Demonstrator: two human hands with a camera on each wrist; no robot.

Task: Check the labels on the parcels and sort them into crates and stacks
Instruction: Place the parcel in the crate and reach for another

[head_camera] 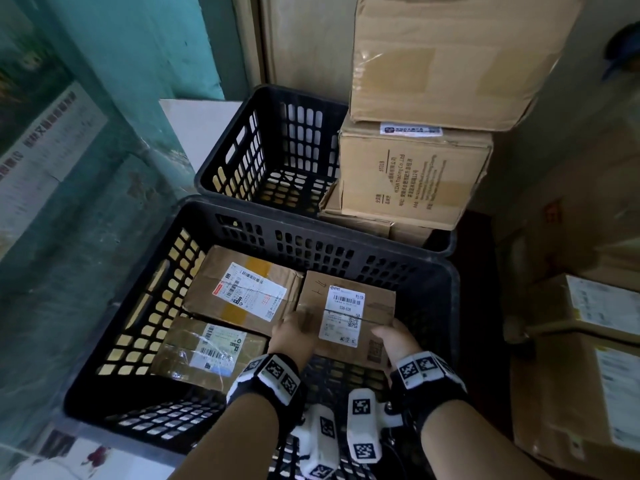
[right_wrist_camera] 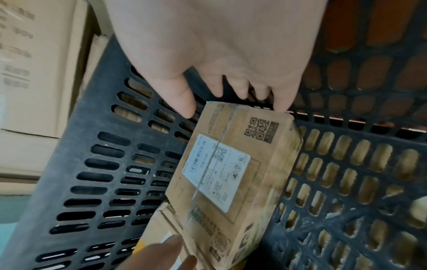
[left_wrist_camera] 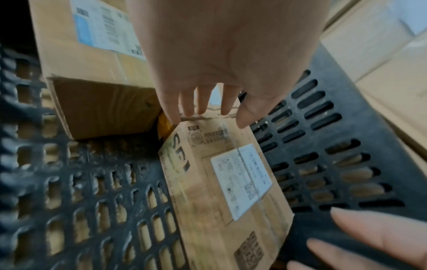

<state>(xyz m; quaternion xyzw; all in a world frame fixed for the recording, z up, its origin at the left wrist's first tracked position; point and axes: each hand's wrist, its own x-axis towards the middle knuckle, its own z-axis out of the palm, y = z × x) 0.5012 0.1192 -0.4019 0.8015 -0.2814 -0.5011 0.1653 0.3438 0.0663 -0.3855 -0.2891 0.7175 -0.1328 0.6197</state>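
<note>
Parcel (head_camera: 346,317) between fingers (left_wrist_camera: 186,104) (inside crate (head_camera: 311,216)).

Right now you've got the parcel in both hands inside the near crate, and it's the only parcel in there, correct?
Not quite. The left hand and right hand do hold the parcel inside the near crate, but it is not alone: a rear parcel and a front parcel, both labelled, lie to its left, as the head view shows.

Near blk crate (head_camera: 149,306): rear-left parcel (head_camera: 242,289) & front-left parcel (head_camera: 207,351) flat on mesh floor, labels up.
</note>
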